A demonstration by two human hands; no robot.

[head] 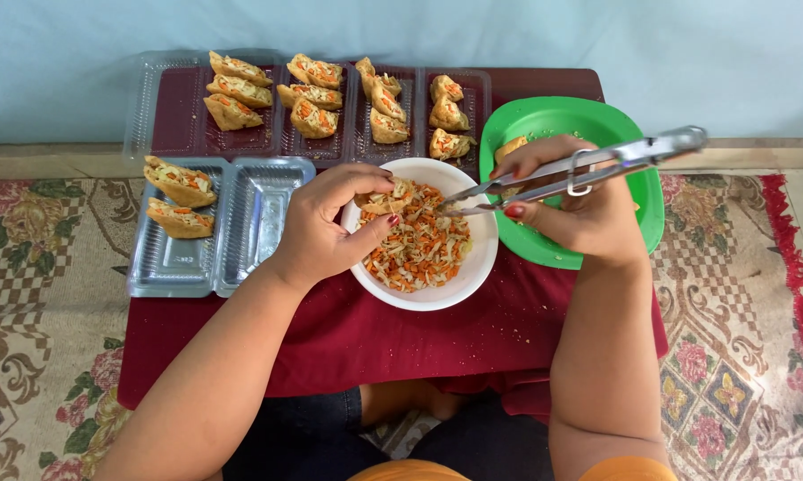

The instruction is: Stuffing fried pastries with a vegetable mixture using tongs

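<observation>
Low table [348,338] under a dark red cloth fills frame centre, patterned rug [28,294] around it. Clear trays [152,107] across the top hold rows of filled pockets; a second tray [250,223] at left centre has two more, its other half bare. Green plate [615,120] sits upper right, touching the white bowl [419,298] at centre.

Left hand [321,227] grips a pocket [385,200] over the bowl's upper-left rim, open end facing right. Right hand [588,214] clamps metal tongs [588,165]; long axis runs upper right down-left, tips in the filling [419,249] just right of the pocket. Right hand covers most of the plate; one pale piece [510,148] peeks out, probably an unfilled pocket. What the tips pinch is hard to tell.
</observation>
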